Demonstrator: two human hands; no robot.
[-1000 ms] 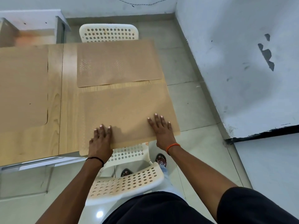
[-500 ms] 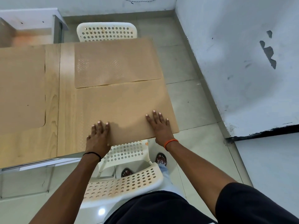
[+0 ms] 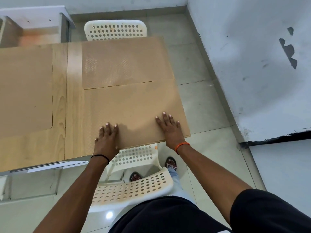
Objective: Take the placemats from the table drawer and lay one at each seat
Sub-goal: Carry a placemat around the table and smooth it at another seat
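A tan placemat lies at the near right end of the light wooden table, in front of the near white chair. My left hand presses flat on its near left part, fingers straight. My right hand presses flat on its near right part. A second tan placemat lies just beyond, touching the first, before the far white chair. A third placemat covers the table's left side.
An open drawer juts from under the table's near edge at the left. A white wall runs close along the right. A white cabinet stands at the back left. My feet are on the tiled floor under the near chair.
The near placemat has slid forward across the table under both hands until its far edge meets the second placemat. Both hands moved forward with it.
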